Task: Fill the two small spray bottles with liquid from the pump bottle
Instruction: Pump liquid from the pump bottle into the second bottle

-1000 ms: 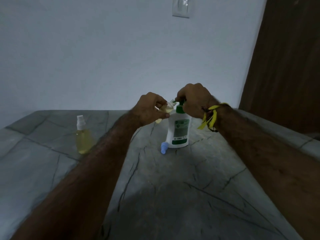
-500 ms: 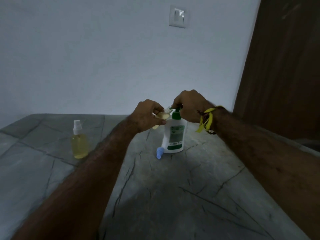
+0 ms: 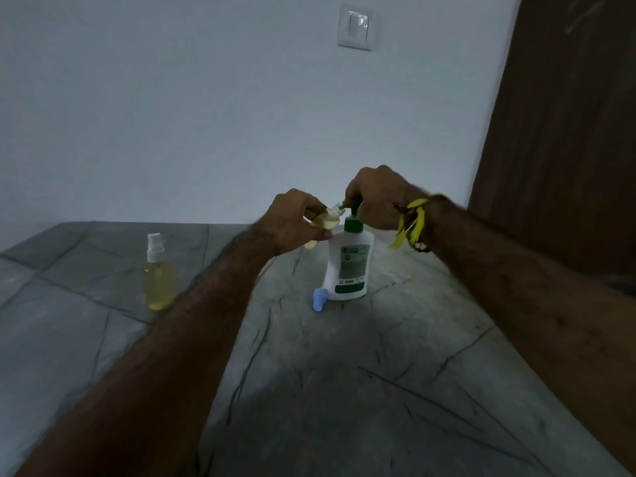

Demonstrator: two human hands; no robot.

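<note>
A white pump bottle [image 3: 349, 266] with a green label and green pump stands on the grey stone surface [image 3: 344, 390]. My right hand [image 3: 377, 197] covers and grips its pump head. My left hand [image 3: 296, 222] holds a small uncapped spray bottle [image 3: 325, 222] with yellowish liquid, tilted, its open neck at the pump spout. A second small spray bottle [image 3: 159, 273], capped in white and full of yellow liquid, stands at the left. A light blue spray cap [image 3: 319, 299] lies beside the pump bottle's base.
A white wall with a light switch [image 3: 356, 27] rises behind the surface. A dark brown wooden door [image 3: 564, 132] stands at the right. A yellow thread band [image 3: 411, 223] hangs at my right wrist.
The view has tilted a little, so everything sits slightly lower in frame. Both hands stay at the pump head and spout with the small bottle held there.
</note>
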